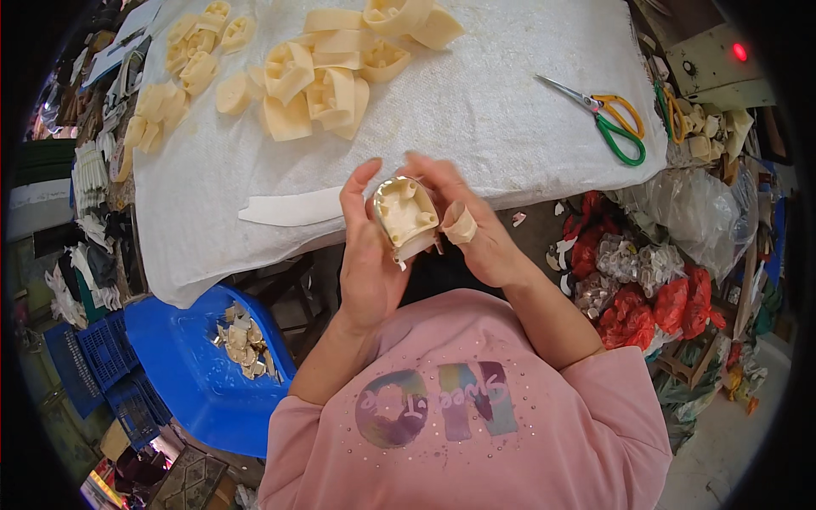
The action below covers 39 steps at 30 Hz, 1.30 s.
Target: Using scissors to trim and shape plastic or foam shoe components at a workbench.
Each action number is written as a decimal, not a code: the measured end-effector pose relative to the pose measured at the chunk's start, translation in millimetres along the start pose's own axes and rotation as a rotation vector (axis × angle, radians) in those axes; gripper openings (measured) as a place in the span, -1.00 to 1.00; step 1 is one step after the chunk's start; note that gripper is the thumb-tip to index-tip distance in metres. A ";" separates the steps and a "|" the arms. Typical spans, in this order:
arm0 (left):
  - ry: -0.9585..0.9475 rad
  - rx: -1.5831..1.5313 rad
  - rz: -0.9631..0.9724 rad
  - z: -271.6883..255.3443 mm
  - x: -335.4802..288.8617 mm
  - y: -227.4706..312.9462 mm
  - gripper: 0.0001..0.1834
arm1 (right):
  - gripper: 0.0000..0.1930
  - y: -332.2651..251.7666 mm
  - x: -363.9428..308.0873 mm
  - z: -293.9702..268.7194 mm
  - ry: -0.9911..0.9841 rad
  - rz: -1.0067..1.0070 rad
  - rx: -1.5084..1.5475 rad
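Observation:
Just past the table's near edge, both my hands hold one hollow cream shoe heel (411, 216), its open side with small posts facing up. A shiny, gold-looking strip runs round its curved rim. My left hand (367, 268) grips the heel from the left, its fingers curled round the far side. From the right, my right hand (480, 234) closes on it, with a beige wrap (460, 223) round its thumb. The fingers beneath the heel are hidden. A long white strip (293, 208) lies on the table edge beside my left hand.
Cream heels and curled strips (314, 85) are piled on the white-covered table (476, 110). Scissors (608, 119) with green and yellow handles lie at the right. A blue basin (195, 365) at lower left holds shiny pieces (245, 342). Red bags (629, 310) crowd the lower right.

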<state>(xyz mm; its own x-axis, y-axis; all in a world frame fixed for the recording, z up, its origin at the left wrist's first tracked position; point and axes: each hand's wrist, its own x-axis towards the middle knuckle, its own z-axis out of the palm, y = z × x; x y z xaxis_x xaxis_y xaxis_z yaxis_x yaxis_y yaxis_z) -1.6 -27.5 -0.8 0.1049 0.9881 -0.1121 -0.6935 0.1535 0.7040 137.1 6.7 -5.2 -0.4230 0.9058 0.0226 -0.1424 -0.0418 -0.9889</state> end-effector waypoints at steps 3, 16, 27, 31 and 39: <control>-0.004 0.694 0.054 -2.9 -1.1 6.8 -0.24 | -0.51 -14.2 0.7 -7.9 0.027 -0.172 -0.424; 0.018 1.014 0.255 -12.6 2.9 19.9 -0.40 | -0.70 -5.6 7.1 -25.1 -0.025 0.139 0.249; -0.105 1.305 0.373 -0.3 1.3 18.2 -0.40 | -0.81 -13.3 11.1 -25.5 -0.065 -0.078 -0.398; -0.005 1.349 0.503 0.7 2.7 12.3 -0.43 | -0.82 -6.5 8.0 -23.4 0.007 -0.049 -0.249; 0.094 1.444 0.558 13.8 -0.1 -0.2 -0.42 | -0.68 2.4 -1.4 -11.8 0.112 -0.024 -0.165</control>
<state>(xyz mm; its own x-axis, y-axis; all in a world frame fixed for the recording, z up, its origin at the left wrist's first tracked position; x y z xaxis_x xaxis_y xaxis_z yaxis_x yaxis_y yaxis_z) 8.4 -27.6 8.7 -0.0057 0.9240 0.3825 0.6308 -0.2935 0.7183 147.9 10.3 -9.3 -0.3178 0.9474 0.0394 0.0015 0.0420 -0.9991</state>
